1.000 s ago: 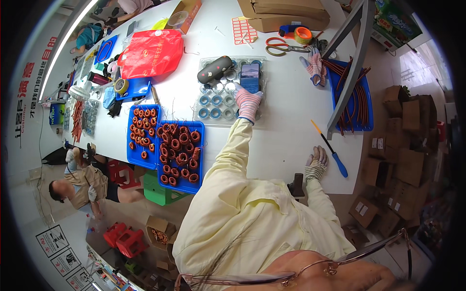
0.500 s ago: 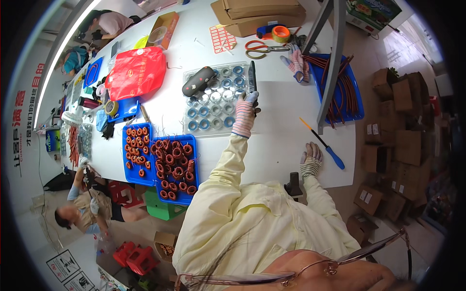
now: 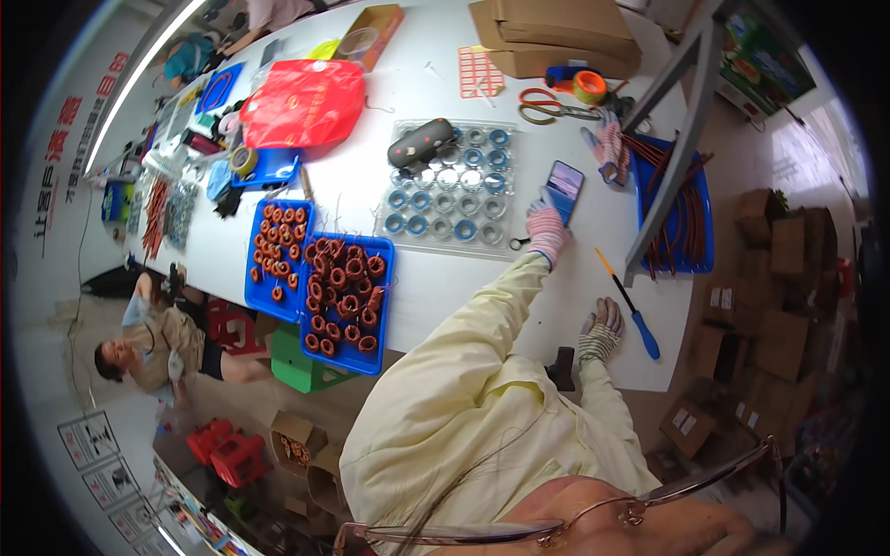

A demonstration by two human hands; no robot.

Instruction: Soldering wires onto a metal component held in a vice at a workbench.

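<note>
My left hand [image 3: 547,229], in a pink-striped glove, grips a smartphone [image 3: 564,188] by its lower left corner. Its lit screen faces up, right of a clear plastic tray [image 3: 445,243] of blue and grey rings. A small black ring [image 3: 517,244] lies beside that hand. On the tray's far part rests a dark grey case [image 3: 421,142] with small red marks. My right hand [image 3: 601,332], in a striped glove with greyish fingertips, lies on the table's near right side, fingers apart and holding nothing. Close to it lies a blue-handled screwdriver [image 3: 640,324] with an orange tip.
Two blue trays of wound copper-coloured rings [image 3: 349,363] [image 3: 260,298] stand left. A grey metal post [image 3: 663,199] rises before a blue bin of reddish-brown rods [image 3: 706,252]. Scissors [image 3: 556,109], tape [image 3: 590,87] and cardboard [image 3: 556,37] lie far off. A co-worker [image 3: 158,338] sits left.
My left hand has moved the phone from the tray's right edge out to the right, turning it from edge-on to screen up. My right hand stays on the table. The whole view has shifted.
</note>
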